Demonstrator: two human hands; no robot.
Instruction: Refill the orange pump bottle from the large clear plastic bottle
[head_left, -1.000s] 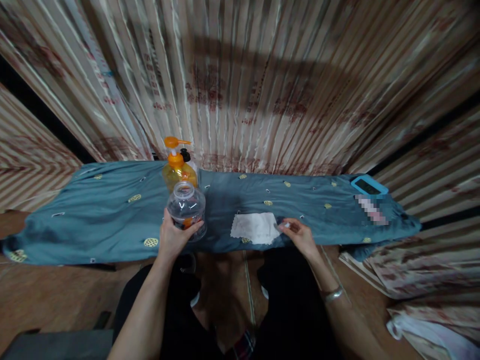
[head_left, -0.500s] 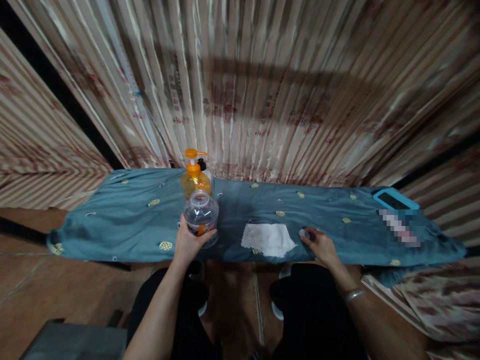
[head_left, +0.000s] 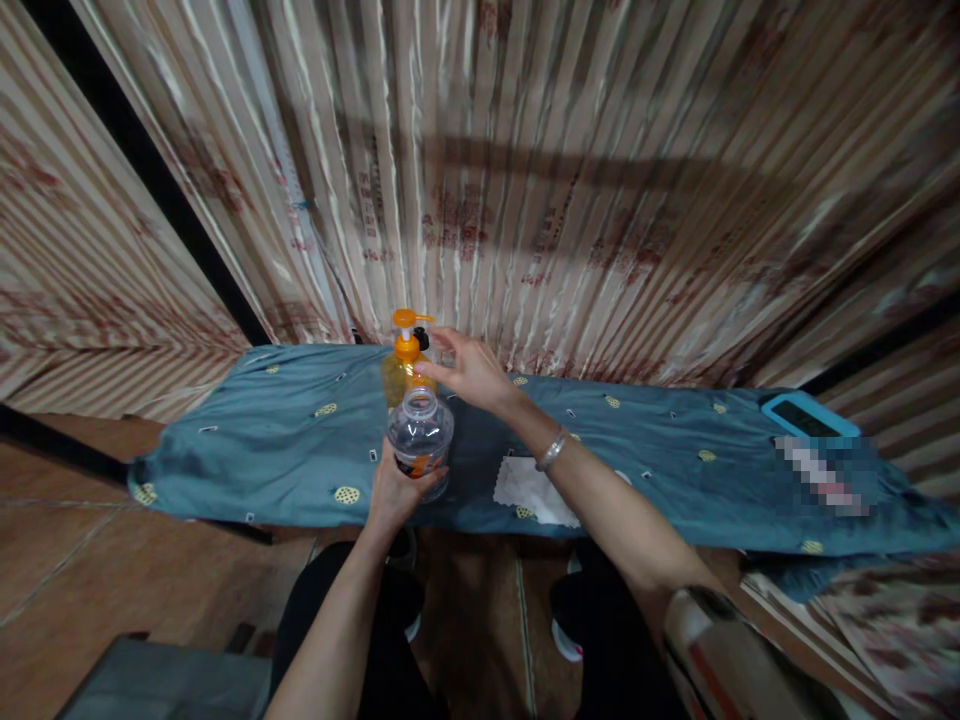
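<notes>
**Both hands meeting at the bottles, centre of frame**

You are gripping a clear plastic bottle (head_left: 420, 440) with your left hand (head_left: 397, 492), fingers wrapped around its lower part, just left of centre; it is standing upright on the blue cloth (head_left: 247, 440); your right hand (head_left: 469, 372) is reaching across above it, fingers loosely spread, beside the orange pump bottle (head_left: 401, 365) just behind; whether it is touching is unclear; a white cloth (head_left: 529, 490) is lying right of the bottle, partly under your forearm.

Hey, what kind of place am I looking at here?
Probably a room in a home: striped curtains hang behind a low table under a teal cloth, on it a pump soap bottle, with a tiled floor below.
</notes>
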